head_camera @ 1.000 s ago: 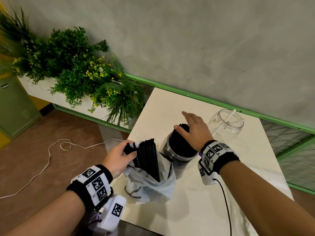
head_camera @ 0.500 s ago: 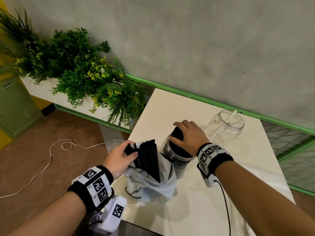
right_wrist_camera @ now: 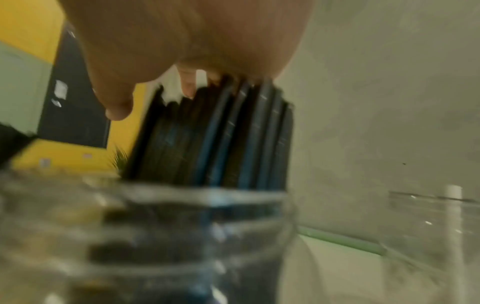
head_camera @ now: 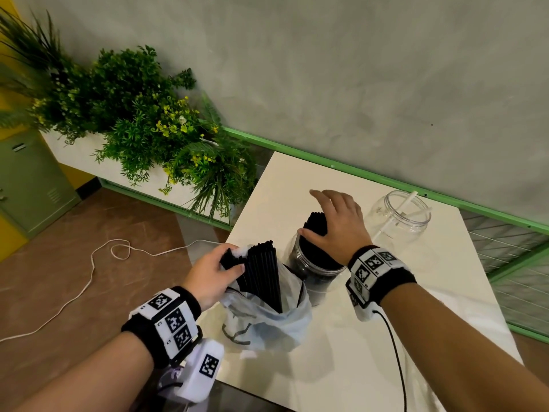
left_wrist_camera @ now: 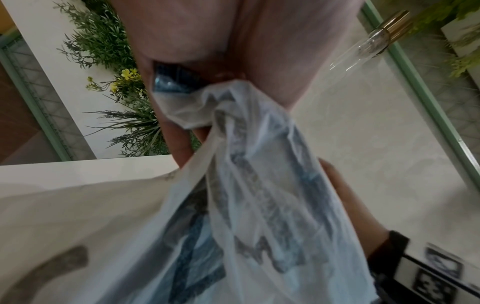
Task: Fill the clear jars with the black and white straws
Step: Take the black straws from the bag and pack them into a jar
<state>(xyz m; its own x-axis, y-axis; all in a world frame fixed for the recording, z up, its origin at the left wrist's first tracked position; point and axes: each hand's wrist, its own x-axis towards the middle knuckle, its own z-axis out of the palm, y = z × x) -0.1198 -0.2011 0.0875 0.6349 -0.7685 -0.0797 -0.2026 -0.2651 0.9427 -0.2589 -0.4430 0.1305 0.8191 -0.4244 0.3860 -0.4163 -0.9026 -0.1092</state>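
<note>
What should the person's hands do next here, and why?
Probably lift the black straws the left hand grips out of the plastic bag and into the near jar, where the right hand rests on those already standing.

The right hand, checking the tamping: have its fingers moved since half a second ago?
Yes. The right hand has uncurled: its fingers now stretch out above the black straws, while the jar stays put.
</note>
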